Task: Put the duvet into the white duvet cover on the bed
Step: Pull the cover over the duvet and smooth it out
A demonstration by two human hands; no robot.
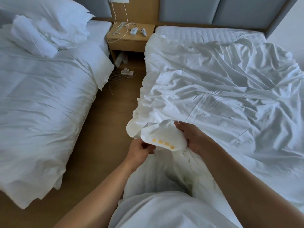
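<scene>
At the near left corner of the right-hand bed (205, 32), both hands are working on a bunched corner of white fabric (162, 137) that is carrying yellow lettering. The left hand (139, 151) is pinching the corner's lower edge, its fingers (148, 149) curling closed on the cloth. The right hand (192, 138) is gripping the bunch from the other side, with the thumb lying over the top. Whether this corner belongs to the duvet or to the cover cannot be told. The white duvet cover (222, 96) is lying crumpled across most of the bed, leaving a strip of quilted mattress showing at the headboard. More white bedding is hanging down below the hands. A bedside table (130, 40) with cables is standing between this bed and a second bed (41, 96).
</scene>
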